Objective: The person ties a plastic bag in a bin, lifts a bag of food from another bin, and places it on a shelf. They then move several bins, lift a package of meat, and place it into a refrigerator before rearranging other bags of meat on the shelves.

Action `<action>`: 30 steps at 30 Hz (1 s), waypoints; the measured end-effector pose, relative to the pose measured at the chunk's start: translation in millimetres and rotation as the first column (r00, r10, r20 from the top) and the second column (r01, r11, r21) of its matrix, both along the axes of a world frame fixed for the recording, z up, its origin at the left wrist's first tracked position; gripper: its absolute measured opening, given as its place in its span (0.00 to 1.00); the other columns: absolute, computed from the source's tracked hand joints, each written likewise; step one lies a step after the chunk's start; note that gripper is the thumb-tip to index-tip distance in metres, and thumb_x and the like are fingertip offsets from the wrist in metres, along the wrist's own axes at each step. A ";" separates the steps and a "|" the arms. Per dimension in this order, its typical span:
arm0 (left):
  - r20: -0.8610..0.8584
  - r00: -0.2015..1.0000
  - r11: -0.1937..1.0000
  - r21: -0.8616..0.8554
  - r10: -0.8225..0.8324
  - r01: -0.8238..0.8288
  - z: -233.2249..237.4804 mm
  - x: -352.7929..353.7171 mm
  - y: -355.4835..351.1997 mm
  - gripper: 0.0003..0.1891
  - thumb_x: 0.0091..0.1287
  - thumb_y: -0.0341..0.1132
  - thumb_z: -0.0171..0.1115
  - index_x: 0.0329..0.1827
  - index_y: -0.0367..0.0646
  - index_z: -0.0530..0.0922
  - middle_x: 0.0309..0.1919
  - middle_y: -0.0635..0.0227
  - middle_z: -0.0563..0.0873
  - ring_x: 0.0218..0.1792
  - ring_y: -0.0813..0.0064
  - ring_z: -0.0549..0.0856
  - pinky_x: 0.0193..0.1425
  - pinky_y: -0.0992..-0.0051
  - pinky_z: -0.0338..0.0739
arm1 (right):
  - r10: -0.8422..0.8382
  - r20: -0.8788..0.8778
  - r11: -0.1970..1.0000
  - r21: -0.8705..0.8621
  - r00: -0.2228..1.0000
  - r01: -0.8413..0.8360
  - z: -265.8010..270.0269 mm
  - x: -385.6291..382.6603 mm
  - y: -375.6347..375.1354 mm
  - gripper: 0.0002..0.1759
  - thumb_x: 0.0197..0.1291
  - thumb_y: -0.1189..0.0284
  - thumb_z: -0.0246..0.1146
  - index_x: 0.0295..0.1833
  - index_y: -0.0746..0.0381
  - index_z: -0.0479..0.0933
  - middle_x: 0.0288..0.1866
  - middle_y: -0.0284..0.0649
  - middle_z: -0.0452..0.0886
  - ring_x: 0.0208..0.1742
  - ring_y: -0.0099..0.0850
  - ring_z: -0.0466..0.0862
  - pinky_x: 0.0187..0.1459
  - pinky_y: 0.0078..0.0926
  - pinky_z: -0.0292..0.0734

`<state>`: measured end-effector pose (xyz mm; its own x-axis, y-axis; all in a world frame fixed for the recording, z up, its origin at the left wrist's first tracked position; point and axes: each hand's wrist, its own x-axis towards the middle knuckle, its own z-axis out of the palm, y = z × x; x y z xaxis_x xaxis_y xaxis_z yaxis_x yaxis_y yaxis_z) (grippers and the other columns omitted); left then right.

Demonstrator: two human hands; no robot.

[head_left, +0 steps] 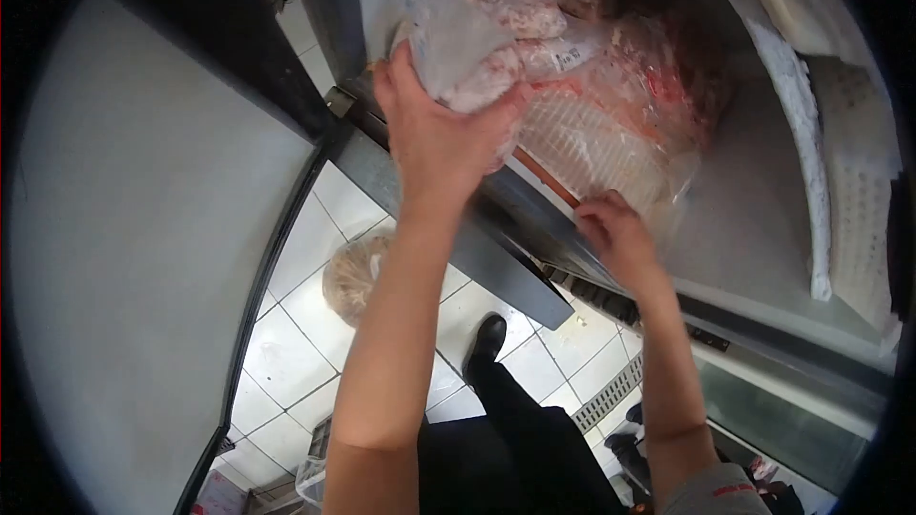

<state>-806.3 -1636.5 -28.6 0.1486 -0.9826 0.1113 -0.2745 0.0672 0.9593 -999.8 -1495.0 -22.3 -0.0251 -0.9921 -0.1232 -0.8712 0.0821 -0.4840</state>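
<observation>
My left hand (434,138) is spread over a clear plastic bag of pale pink frozen meat (477,76), thumb and fingers gripping its near side at the freezer's front edge. Lower right, my right hand (615,234) has its fingers curled at the end of a narrow reddish-brown strip (546,176) along that edge; what they close on is hidden. Behind the hands lie more bagged meat (510,0) and a large clear plastic wrapping (601,138) with ridged pale sheets and red pieces inside.
An open door (143,229) fills the left side. Frosted ice (801,153) lines the freezer compartment's (739,238) right side. On the tiled floor (296,343) sits a tied plastic bag (353,277), near a black shoe (489,336) and a drain grate (611,396).
</observation>
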 end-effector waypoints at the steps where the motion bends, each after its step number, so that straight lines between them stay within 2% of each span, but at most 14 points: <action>1: -0.020 1.000 1.000 -0.001 -0.010 0.010 0.6 -0.1 0.1 0.48 0.35 0.45 0.74 0.59 0.38 0.59 0.58 0.49 0.63 0.59 0.52 0.66 0.61 0.64 0.62 | 0.027 0.041 0.998 -0.061 0.999 -0.025 6.0 22.3 -3.5 0.18 0.49 0.78 0.61 0.48 0.63 0.70 0.44 0.46 0.73 0.47 0.40 0.75 0.47 0.28 0.69; 2: -0.040 0.999 1.000 -0.001 -0.023 0.023 0.8 -1.3 0.7 0.48 0.34 0.44 0.75 0.60 0.38 0.58 0.58 0.49 0.63 0.59 0.52 0.66 0.61 0.64 0.63 | 0.054 0.082 0.992 -0.121 0.995 -0.044 10.5 42.1 -9.9 0.23 0.50 0.77 0.62 0.54 0.63 0.68 0.47 0.45 0.73 0.50 0.38 0.74 0.49 0.27 0.69; 3: -0.059 0.997 0.999 0.001 -0.040 0.040 0.6 -1.2 1.9 0.49 0.34 0.43 0.75 0.60 0.38 0.57 0.58 0.49 0.63 0.59 0.52 0.66 0.61 0.64 0.63 | -0.054 0.361 0.994 -0.067 0.931 0.084 14.6 57.1 -18.4 0.30 0.49 0.75 0.64 0.59 0.61 0.62 0.51 0.43 0.70 0.52 0.36 0.72 0.51 0.27 0.68; 4: -0.081 0.995 0.998 0.003 -0.062 0.063 0.4 0.4 3.5 0.48 0.34 0.42 0.75 0.60 0.39 0.58 0.58 0.48 0.62 0.58 0.52 0.66 0.61 0.64 0.63 | -0.168 0.604 0.981 0.024 0.779 0.193 15.2 70.7 -26.1 0.37 0.48 0.74 0.65 0.64 0.60 0.55 0.55 0.42 0.68 0.55 0.33 0.70 0.53 0.27 0.67; 6: -0.124 0.986 0.994 0.001 -0.112 0.113 1.1 3.1 7.3 0.46 0.34 0.39 0.74 0.60 0.41 0.59 0.59 0.47 0.62 0.58 0.50 0.66 0.61 0.64 0.63 | -0.064 0.866 0.953 -0.094 0.496 0.287 5.1 94.1 -59.6 0.35 0.48 0.74 0.66 0.62 0.61 0.58 0.57 0.42 0.66 0.56 0.31 0.69 0.52 0.27 0.69; 11: 0.213 0.912 0.873 -0.279 -0.351 0.401 2.3 -2.7 22.5 0.40 0.37 0.34 0.70 0.59 0.41 0.64 0.60 0.47 0.63 0.60 0.50 0.66 0.62 0.63 0.62 | -0.161 0.962 0.884 0.042 0.219 0.466 -20.0 75.3 -86.7 0.33 0.47 0.70 0.66 0.59 0.63 0.62 0.52 0.39 0.73 0.51 0.30 0.74 0.49 0.29 0.72; 13: 0.236 0.842 0.777 -0.325 -0.486 0.539 12.0 -4.0 27.3 0.37 0.38 0.29 0.67 0.57 0.44 0.67 0.61 0.53 0.65 0.60 0.51 0.66 0.62 0.63 0.62 | -0.125 0.990 0.919 0.142 -0.070 0.368 -37.8 43.2 -70.4 0.32 0.49 0.63 0.63 0.59 0.62 0.62 0.53 0.40 0.73 0.51 0.32 0.74 0.50 0.29 0.72; 17: -0.187 0.710 0.695 -0.474 -0.679 0.540 24.0 -17.7 31.7 0.30 0.46 0.28 0.64 0.55 0.41 0.67 0.56 0.56 0.70 0.58 0.56 0.70 0.61 0.66 0.62 | -0.029 0.940 0.891 0.179 -0.340 0.418 -17.6 28.1 -62.7 0.32 0.51 0.50 0.53 0.57 0.59 0.65 0.55 0.40 0.70 0.54 0.37 0.72 0.52 0.38 0.70; 20: -0.295 0.840 0.870 -0.345 -0.456 0.351 -10.9 -37.5 15.5 0.24 0.51 0.27 0.60 0.54 0.40 0.67 0.53 0.56 0.70 0.54 0.59 0.73 0.58 0.68 0.64 | -0.022 0.983 0.809 0.125 -0.184 0.574 16.4 10.0 -82.2 0.30 0.54 0.50 0.51 0.57 0.57 0.65 0.56 0.41 0.69 0.54 0.38 0.72 0.52 0.41 0.69; 22: 0.043 0.926 0.875 -0.315 -0.374 0.368 -40.0 -53.4 12.9 0.23 0.50 0.26 0.58 0.53 0.40 0.67 0.53 0.58 0.67 0.54 0.60 0.71 0.57 0.65 0.64 | -0.036 0.999 0.834 0.052 -0.040 0.549 39.3 -12.2 -116.0 0.28 0.56 0.52 0.52 0.57 0.58 0.65 0.54 0.41 0.69 0.54 0.38 0.72 0.51 0.43 0.70; 24: 0.447 0.851 0.879 -0.239 -0.278 0.412 -56.7 -62.5 18.3 0.24 0.49 0.27 0.58 0.53 0.40 0.67 0.55 0.58 0.65 0.55 0.59 0.68 0.59 0.64 0.62 | -0.019 0.990 0.728 -0.079 0.136 0.681 60.1 -21.6 -160.1 0.27 0.57 0.54 0.53 0.56 0.60 0.65 0.50 0.41 0.71 0.50 0.37 0.74 0.50 0.42 0.71; 26: 0.461 0.837 0.858 -0.258 -0.294 0.443 -51.7 -64.3 20.2 0.25 0.48 0.30 0.58 0.52 0.40 0.67 0.56 0.58 0.64 0.57 0.58 0.65 0.61 0.63 0.59 | -0.102 0.923 0.733 -0.182 0.370 0.655 71.9 -32.4 -194.5 0.24 0.57 0.56 0.54 0.53 0.60 0.68 0.44 0.41 0.74 0.47 0.36 0.76 0.46 0.39 0.73; 28: 0.450 0.835 0.870 -0.212 -0.317 0.444 -52.5 -62.4 18.1 0.24 0.49 0.31 0.57 0.52 0.40 0.68 0.56 0.58 0.64 0.58 0.59 0.65 0.61 0.64 0.59 | -0.267 0.710 0.758 -0.262 0.652 0.597 67.1 -50.5 -227.0 0.22 0.57 0.56 0.54 0.52 0.60 0.70 0.41 0.43 0.75 0.44 0.37 0.77 0.43 0.36 0.74; 30: 0.463 0.830 0.873 -0.207 -0.311 0.442 -53.0 -61.4 17.7 0.24 0.49 0.32 0.57 0.52 0.40 0.68 0.56 0.59 0.64 0.57 0.59 0.65 0.61 0.64 0.59 | -0.287 0.128 0.736 -0.605 0.949 0.304 49.3 -77.0 -257.2 0.23 0.57 0.56 0.54 0.51 0.61 0.71 0.39 0.45 0.76 0.43 0.38 0.77 0.42 0.34 0.74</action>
<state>-867.7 -1618.8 -81.6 -0.3492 -0.8615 0.3685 -0.5241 0.5056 0.6853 -1076.7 -1752.2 27.0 -0.3355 -0.7982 0.5004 -0.8404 0.0135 -0.5418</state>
